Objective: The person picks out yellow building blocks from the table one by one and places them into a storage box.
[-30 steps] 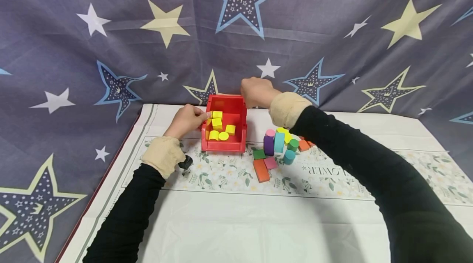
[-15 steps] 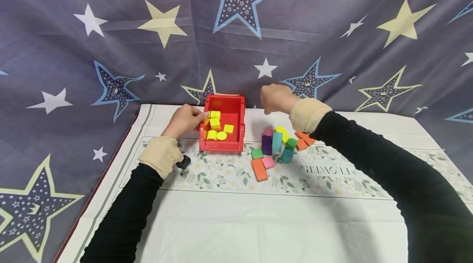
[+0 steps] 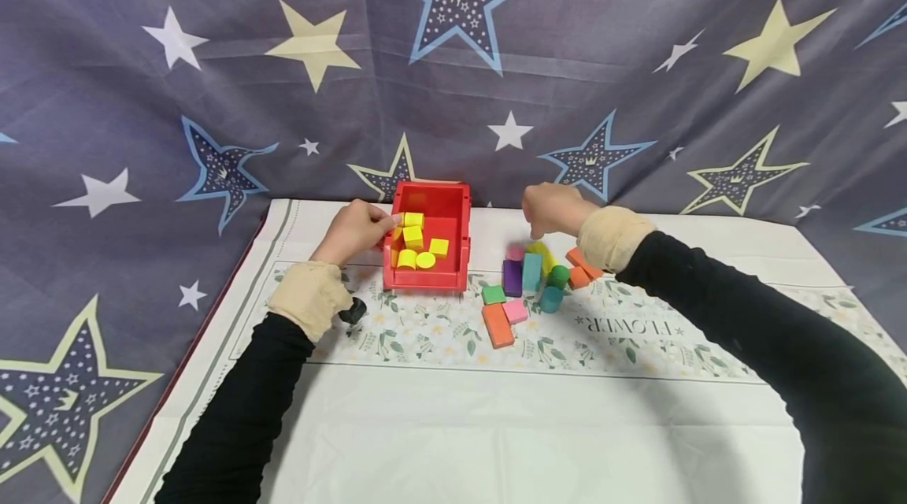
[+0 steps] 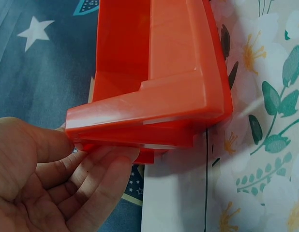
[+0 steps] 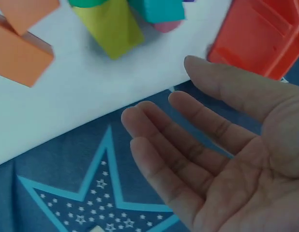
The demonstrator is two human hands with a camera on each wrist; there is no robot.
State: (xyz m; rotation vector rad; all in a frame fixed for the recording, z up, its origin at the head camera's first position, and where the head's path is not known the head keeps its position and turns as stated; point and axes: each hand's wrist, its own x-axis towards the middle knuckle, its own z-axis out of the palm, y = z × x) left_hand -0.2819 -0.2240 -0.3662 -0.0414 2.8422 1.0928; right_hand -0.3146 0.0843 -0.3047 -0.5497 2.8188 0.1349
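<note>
A red plastic bin point(image 3: 425, 279) stands at the back of the table with several yellow blocks point(image 3: 413, 238) inside. My left hand point(image 3: 357, 230) holds its left rim; in the left wrist view the thumb is on top and the fingers point(image 4: 103, 174) curl underneath. To the right of the bin, my right hand point(image 3: 556, 209) hovers over the far side of a group of coloured blocks. Its fingers point(image 5: 164, 179) are loosely bent and hold nothing in the right wrist view. Nearest below it lies a yellow block point(image 5: 108, 31), beside a teal block point(image 3: 531, 272) and a purple block point(image 3: 512, 277).
Around these are a green cylinder point(image 3: 559, 276), a teal cylinder point(image 3: 551, 299) and orange blocks point(image 3: 579, 276). Closer to the front lie a green block point(image 3: 493, 294), a pink block point(image 3: 516, 310) and a long orange block point(image 3: 498, 326). A star-patterned curtain point(image 3: 453, 94) hangs behind the table.
My right hand has moved from the bin's right rim to the right and lower, over the coloured blocks. My left hand keeps its hold on the bin.
</note>
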